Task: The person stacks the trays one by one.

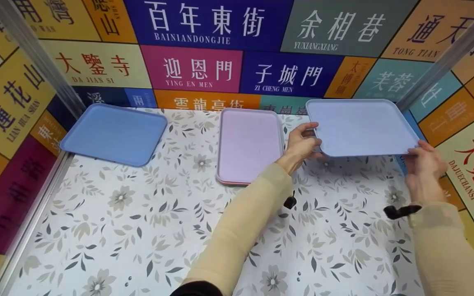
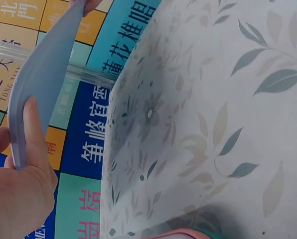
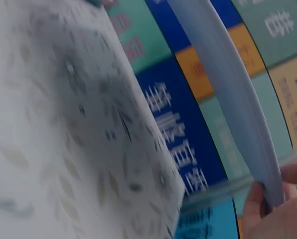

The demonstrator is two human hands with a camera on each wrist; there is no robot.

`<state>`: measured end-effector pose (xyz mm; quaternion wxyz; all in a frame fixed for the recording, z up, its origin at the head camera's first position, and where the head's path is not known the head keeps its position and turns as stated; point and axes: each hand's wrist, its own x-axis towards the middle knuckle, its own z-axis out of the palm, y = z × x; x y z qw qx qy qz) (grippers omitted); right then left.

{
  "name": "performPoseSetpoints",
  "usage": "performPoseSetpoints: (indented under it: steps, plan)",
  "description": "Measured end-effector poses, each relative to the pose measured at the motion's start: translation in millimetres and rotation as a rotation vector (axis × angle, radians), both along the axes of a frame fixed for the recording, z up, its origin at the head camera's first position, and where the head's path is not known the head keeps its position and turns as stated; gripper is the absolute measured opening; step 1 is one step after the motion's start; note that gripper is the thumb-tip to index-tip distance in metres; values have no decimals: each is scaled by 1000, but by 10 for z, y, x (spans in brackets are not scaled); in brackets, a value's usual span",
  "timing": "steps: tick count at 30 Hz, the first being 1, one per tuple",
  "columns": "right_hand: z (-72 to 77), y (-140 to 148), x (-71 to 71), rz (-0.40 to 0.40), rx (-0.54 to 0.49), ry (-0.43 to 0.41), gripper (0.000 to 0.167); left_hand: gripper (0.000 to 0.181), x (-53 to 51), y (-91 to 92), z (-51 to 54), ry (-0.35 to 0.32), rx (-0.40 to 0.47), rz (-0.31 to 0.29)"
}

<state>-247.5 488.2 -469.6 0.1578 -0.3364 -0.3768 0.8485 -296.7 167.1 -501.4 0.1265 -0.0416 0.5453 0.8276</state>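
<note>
Both hands hold a pale blue rectangular tray above the table at the back right, and its shadow falls on the cloth below. My left hand pinches the tray's left edge, the thumb on one face and fingers on the other, as the left wrist view also shows. At the front right corner, my right hand grips the rim between thumb and fingers. Just left of my left hand lies a lilac tray, with a reddish rim showing beneath it. A darker blue tray lies at the back left.
A white floral cloth covers the table. Panels with large printed characters rise behind it and on both sides. Metal posts stand at the back corners, the right one close behind the held tray.
</note>
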Motion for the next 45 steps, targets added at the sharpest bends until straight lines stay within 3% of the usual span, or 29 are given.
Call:
performPoseSetpoints:
  steps: [4,10,20,29,37,41,45]
  plan:
    - [-78,-342,-42,-113,68,20,67,59,15,29,11,11,-9,17]
    - [-202,-851,4,-85,194,24,102,59,31,17,-12,21,-3,40]
    - [-387,-1468,98,-20,271,14,105,59,25,-54,-101,45,-7,63]
    - [-440,-1539,91,45,233,25,109,57,38,-100,-185,24,-45,70]
    - [-395,-1463,72,83,220,-10,109,68,45,-139,-229,-33,-14,17]
    - [-373,-1400,96,124,218,-29,111,76,-12,-250,-209,-63,-23,-25]
    - [-357,-1314,141,161,183,5,110,76,-130,-410,-153,-78,-27,-45]
